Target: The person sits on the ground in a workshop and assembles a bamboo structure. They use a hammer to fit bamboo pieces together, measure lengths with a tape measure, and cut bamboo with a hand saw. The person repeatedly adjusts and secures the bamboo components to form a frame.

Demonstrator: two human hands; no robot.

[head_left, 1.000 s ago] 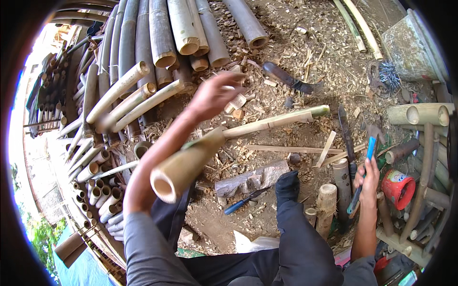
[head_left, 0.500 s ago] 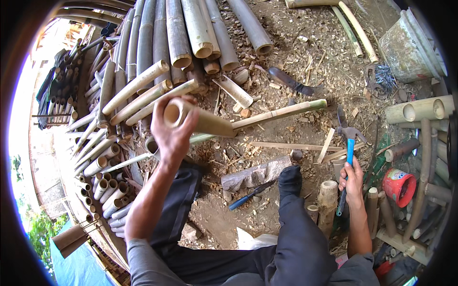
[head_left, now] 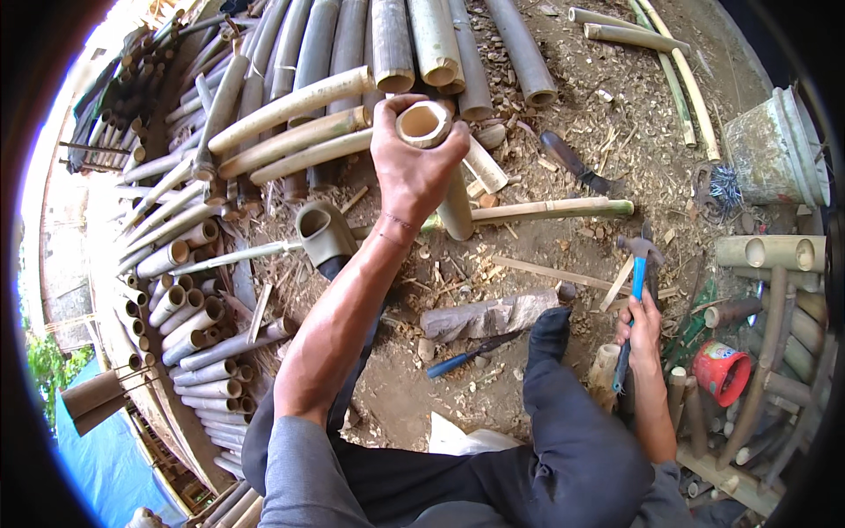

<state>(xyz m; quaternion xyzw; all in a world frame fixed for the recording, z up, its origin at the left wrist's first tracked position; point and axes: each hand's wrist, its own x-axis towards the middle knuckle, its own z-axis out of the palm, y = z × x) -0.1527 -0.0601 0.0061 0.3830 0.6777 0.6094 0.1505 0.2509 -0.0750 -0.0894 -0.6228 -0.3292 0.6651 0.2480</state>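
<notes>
My left hand [head_left: 412, 172] is stretched far forward, its fingers closed around the upper end of a short bamboo tube [head_left: 455, 211]. The tube's hollow end faces up toward me, and its lower part reaches down beside a long thin bamboo pole [head_left: 554, 209]. Whether the two touch, I cannot tell. On the right, my right hand [head_left: 642, 330] grips a claw hammer [head_left: 638, 275] by its blue handle, head up. Below the pole lies a rough log [head_left: 491, 314], with a blue-handled tool [head_left: 471, 356] on the ground just nearer to me.
Thick bamboo poles [head_left: 392, 44] fill the far left, with stacked cut tubes [head_left: 189, 308] nearer. A dark-handled blade [head_left: 572, 160] lies on the chip-strewn ground. Right are a dirty bucket [head_left: 767, 145], nails [head_left: 724, 187] and a red container [head_left: 722, 371]. White sacking [head_left: 466, 437] lies before me.
My left hand has carried the bamboo tube right and farther away, tipping it from sideways to steeper, open end up. The hammer stays in my right hand. The whole view has shifted.
</notes>
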